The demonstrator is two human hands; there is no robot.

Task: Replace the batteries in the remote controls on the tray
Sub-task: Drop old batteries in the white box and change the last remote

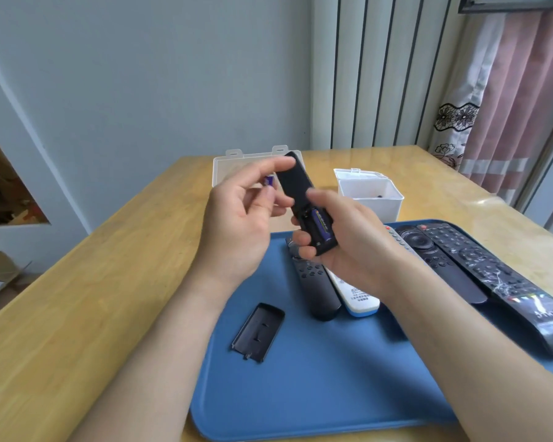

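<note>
Looking down past the battery cover (258, 332) lying inner side up on the blue tray (300, 393). Gripping the black remote (297, 183) in the right hand (342, 237) above the tray's far edge, fingers curling round its near end, back facing up, long axis tilting away and leftward, one purple battery (322, 226) sitting in the open compartment. Pinching a second battery (269, 180) in the left hand (240, 224), mostly hidden behind fingers.

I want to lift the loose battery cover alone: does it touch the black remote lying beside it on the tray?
Apart. The head view shows a strip of bare blue tray between the battery cover and the black remote.
</note>
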